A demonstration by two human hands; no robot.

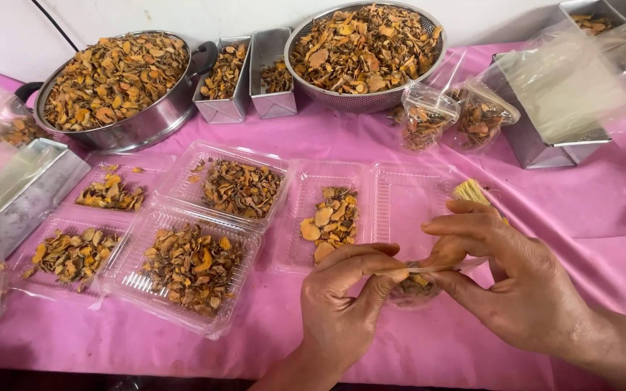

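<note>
- step in hand, by judgement: closing the mouth of a small clear bag (414, 288) filled with dried orange-brown slices.
- left hand (345, 308): thumb and forefinger pinched together on the bag's upper edge, at its left end.
- right hand (512, 279): fingers closed on the same edge from the right, palm arched over the bag; a small bundle of pale yellow bands (470, 191) showing above the knuckles, apparently tucked in this hand, though exact grip hidden.
- bag: held between both hands, just above the pink tablecloth (603, 210); belly hanging below the fingertips, contents partly hidden by the fingers.
- next move, by judgement: calls for keeping the top edge gathered tight and level so no slices spill, then freeing one band without loosening the pinch.
- just beyond the hands: an open clear clamshell tray (371, 210), left half with a few slices, right half bare.
- further left: four more clear trays (182, 271) heaped with slices.
- far edge of table: a metal pot (114, 87), a mesh colander (364, 47), two small metal tins (248, 72), and two filled bags (458, 116), well apart from the hands.
</note>
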